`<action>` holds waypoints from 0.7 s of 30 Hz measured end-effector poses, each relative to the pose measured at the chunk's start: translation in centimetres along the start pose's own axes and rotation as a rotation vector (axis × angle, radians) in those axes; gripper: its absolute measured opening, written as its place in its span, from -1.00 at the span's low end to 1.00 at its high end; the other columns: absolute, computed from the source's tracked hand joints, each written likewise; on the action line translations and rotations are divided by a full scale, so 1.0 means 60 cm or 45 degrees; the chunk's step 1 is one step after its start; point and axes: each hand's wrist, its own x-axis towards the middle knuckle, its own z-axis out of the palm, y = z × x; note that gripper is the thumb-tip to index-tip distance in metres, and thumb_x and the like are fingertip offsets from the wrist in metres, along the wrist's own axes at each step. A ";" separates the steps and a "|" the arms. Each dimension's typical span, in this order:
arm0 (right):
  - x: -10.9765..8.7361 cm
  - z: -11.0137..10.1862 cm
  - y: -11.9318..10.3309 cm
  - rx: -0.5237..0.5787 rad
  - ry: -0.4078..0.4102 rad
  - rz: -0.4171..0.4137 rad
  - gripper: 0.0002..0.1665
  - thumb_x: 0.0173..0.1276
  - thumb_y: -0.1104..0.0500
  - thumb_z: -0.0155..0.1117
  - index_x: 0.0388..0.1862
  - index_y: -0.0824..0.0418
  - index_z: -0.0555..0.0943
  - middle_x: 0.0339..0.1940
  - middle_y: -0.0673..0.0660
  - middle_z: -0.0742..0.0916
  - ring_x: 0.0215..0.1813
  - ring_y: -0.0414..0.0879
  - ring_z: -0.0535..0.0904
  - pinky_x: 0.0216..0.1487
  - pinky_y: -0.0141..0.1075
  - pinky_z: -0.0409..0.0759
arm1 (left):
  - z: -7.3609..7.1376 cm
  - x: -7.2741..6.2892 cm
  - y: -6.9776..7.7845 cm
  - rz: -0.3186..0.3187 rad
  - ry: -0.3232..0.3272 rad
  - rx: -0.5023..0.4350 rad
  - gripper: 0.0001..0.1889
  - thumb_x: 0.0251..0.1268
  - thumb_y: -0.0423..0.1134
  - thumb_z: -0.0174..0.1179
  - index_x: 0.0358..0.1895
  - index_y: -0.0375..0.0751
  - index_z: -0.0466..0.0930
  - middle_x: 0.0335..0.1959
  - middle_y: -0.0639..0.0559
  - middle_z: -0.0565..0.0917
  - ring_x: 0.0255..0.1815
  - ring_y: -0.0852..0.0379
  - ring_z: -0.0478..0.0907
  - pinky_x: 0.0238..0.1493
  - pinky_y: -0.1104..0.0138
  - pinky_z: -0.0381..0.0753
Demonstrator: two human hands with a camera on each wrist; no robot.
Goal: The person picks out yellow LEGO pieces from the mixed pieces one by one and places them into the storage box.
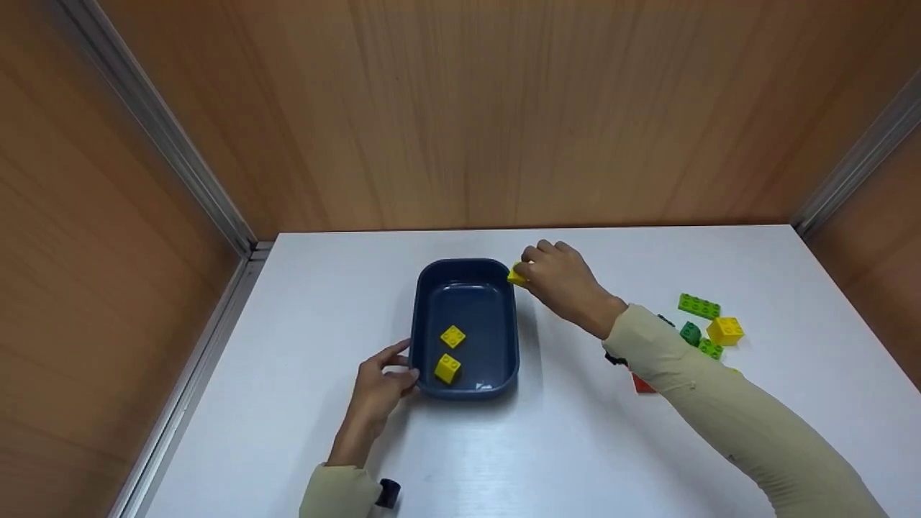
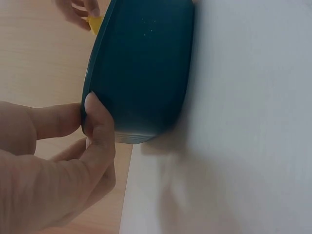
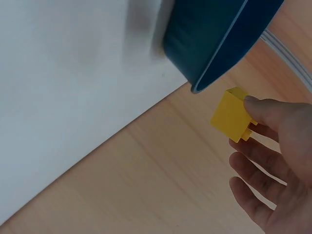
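A dark blue tray [image 1: 466, 396] stands on the white table, with two yellow toy bricks [image 1: 447, 368] inside its near half. My left hand [image 1: 381, 388] pinches the tray's rim at the near left corner; in the left wrist view, thumb and fingers lie on either side of the rim. My right hand [image 1: 561, 280] is raised at the tray's far right edge. Between its thumb and index finger it pinches a yellow toy brick [image 3: 231, 114], studs toward the palm. The other fingers are spread loosely in the right wrist view.
To the right lie loose bricks: a light green long one [image 1: 699, 306], a yellow one [image 1: 725, 332], a dark green one [image 1: 690, 333] and a red one [image 1: 642, 385] partly hidden by my right sleeve. A wooden panel [image 1: 504, 115] rises behind the table.
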 end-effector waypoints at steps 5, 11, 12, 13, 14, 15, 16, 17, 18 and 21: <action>0.018 0.001 -0.022 -0.026 0.004 -0.033 -0.69 0.38 0.20 0.55 0.08 0.18 0.82 0.01 0.16 0.82 0.00 0.07 0.73 0.11 -0.12 0.76 | 0.000 0.001 -0.001 0.001 0.011 0.001 -0.40 0.40 -0.58 0.20 0.51 -0.36 0.45 0.11 -0.29 0.48 -0.19 0.05 0.65 -0.11 0.25 0.75; 0.041 0.003 -0.049 -0.047 -0.032 -0.072 -0.68 0.41 0.18 0.52 0.12 0.17 0.81 0.03 0.16 0.81 0.02 0.06 0.73 0.12 -0.12 0.75 | -0.001 0.002 -0.001 0.003 0.015 0.003 -0.40 0.39 -0.59 0.20 0.50 -0.35 0.46 0.12 -0.31 0.49 -0.20 0.05 0.64 -0.12 0.25 0.75; 0.046 0.004 -0.053 -0.047 -0.040 -0.076 -0.68 0.42 0.17 0.51 0.12 0.17 0.81 0.03 0.16 0.81 0.03 0.06 0.73 0.13 -0.11 0.75 | -0.002 0.002 0.000 0.005 0.014 0.001 -0.40 0.39 -0.59 0.20 0.50 -0.35 0.45 0.12 -0.31 0.49 -0.20 0.06 0.64 -0.11 0.25 0.75; 0.050 0.005 -0.057 -0.044 -0.047 -0.080 -0.69 0.43 0.17 0.50 0.13 0.16 0.81 0.03 0.16 0.81 0.03 0.06 0.73 0.14 -0.11 0.75 | -0.002 0.002 0.000 0.006 0.014 0.001 -0.40 0.39 -0.58 0.20 0.50 -0.35 0.45 0.12 -0.31 0.49 -0.20 0.06 0.64 -0.11 0.25 0.75; 0.053 0.005 -0.060 -0.037 -0.052 -0.083 -0.70 0.44 0.17 0.49 0.12 0.16 0.81 0.03 0.16 0.81 0.03 0.06 0.73 0.14 -0.11 0.75 | -0.003 0.002 0.000 0.005 0.012 0.000 -0.40 0.40 -0.58 0.20 0.51 -0.34 0.45 0.13 -0.31 0.49 -0.20 0.06 0.64 -0.11 0.26 0.75; 0.057 0.006 -0.064 -0.030 -0.058 -0.084 -0.70 0.45 0.17 0.48 0.12 0.16 0.81 0.04 0.16 0.81 0.03 0.06 0.73 0.15 -0.10 0.75 | -0.003 0.002 0.001 0.005 0.011 0.000 -0.40 0.40 -0.58 0.20 0.51 -0.34 0.45 0.13 -0.31 0.49 -0.20 0.05 0.63 -0.11 0.25 0.75; 0.061 0.007 -0.067 -0.022 -0.063 -0.085 -0.70 0.45 0.18 0.48 0.12 0.17 0.81 0.04 0.17 0.81 0.04 0.07 0.73 0.16 -0.09 0.75 | -0.003 0.001 0.001 0.004 0.010 -0.001 -0.40 0.40 -0.57 0.20 0.51 -0.34 0.45 0.13 -0.32 0.48 -0.19 0.05 0.63 -0.10 0.26 0.75; 0.064 0.008 -0.070 -0.016 -0.067 -0.088 -0.71 0.46 0.18 0.47 0.12 0.17 0.81 0.04 0.17 0.81 0.03 0.07 0.73 0.16 -0.09 0.75 | -0.003 0.001 0.001 0.004 0.010 0.001 -0.40 0.40 -0.57 0.20 0.51 -0.34 0.45 0.14 -0.32 0.48 -0.19 0.05 0.63 -0.11 0.26 0.74; 0.067 0.009 -0.073 -0.009 -0.070 -0.091 -0.72 0.46 0.17 0.47 0.11 0.17 0.82 0.04 0.16 0.81 0.03 0.07 0.73 0.16 -0.09 0.75 | -0.003 0.001 0.001 0.004 0.010 0.003 -0.40 0.40 -0.57 0.20 0.51 -0.33 0.45 0.14 -0.32 0.48 -0.18 0.05 0.64 -0.10 0.26 0.74; 0.075 0.013 -0.081 0.002 -0.090 -0.091 -0.73 0.47 0.17 0.46 0.10 0.17 0.82 0.03 0.16 0.82 0.03 0.06 0.73 0.17 -0.08 0.74 | -0.003 0.001 0.001 0.002 0.011 0.007 -0.40 0.40 -0.56 0.20 0.51 -0.33 0.45 0.14 -0.32 0.49 -0.17 0.04 0.64 -0.11 0.27 0.74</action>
